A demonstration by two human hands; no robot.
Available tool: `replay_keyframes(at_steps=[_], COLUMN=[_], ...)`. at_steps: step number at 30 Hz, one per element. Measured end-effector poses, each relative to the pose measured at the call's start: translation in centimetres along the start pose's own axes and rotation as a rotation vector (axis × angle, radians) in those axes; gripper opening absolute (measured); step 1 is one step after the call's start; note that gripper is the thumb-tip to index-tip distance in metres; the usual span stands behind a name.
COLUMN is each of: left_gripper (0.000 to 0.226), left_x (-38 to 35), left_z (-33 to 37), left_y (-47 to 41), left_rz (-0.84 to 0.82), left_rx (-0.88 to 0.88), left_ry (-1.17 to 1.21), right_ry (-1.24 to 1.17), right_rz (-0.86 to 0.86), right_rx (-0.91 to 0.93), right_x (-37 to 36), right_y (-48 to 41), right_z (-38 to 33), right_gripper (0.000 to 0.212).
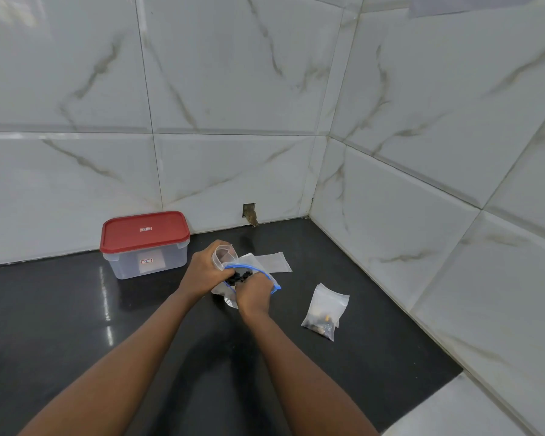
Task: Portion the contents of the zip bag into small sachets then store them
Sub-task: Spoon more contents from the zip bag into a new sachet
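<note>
The person's left hand [203, 269] has its fingers clenched around a small sachet [223, 253], holding it upright with its mouth open. Just beside them, the right hand [254, 295] sits in the open top of the blue-rimmed zip bag [246, 267]. Its fingers are curled down into the dark pieces [237, 277] and grasp some of them. The bag rests on the black table [76, 325] under both hands. Flat empty sachets [272, 262] lie just beyond the fingers. Filled sachets [324, 313] lie to the right of the right fingers, apart from them. A clear container [145, 256] with a red lid [143, 229] stands left of the left fingers against the tiled wall [233, 73].
</note>
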State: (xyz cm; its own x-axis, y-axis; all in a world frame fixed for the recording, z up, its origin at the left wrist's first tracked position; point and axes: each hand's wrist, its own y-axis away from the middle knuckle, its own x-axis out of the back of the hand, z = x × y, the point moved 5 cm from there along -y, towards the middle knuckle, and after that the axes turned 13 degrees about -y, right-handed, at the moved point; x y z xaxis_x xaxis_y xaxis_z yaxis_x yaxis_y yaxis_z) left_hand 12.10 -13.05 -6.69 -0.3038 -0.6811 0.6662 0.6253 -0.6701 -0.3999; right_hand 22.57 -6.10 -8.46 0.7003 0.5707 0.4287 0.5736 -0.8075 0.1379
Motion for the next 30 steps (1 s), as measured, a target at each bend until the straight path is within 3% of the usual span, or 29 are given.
replay_keyframes(at_steps=[14, 30], left_gripper=[0.042, 0.048], left_x=[0.2, -0.5], left_z=[0.5, 1.2], left_y=[0.2, -1.2], left_rz=[-0.003, 0.037], left_rx=[0.032, 0.178], left_ry=[0.021, -0.099], right_ry=[0.137, 0.026], right_rz=[-0.045, 0.164], right_rx=[0.017, 0.037], right_x=[0.0, 1.8], right_y=[-0.5, -0.3], right_z=[-1.0, -2.0], right_gripper=[0.031, 0.028])
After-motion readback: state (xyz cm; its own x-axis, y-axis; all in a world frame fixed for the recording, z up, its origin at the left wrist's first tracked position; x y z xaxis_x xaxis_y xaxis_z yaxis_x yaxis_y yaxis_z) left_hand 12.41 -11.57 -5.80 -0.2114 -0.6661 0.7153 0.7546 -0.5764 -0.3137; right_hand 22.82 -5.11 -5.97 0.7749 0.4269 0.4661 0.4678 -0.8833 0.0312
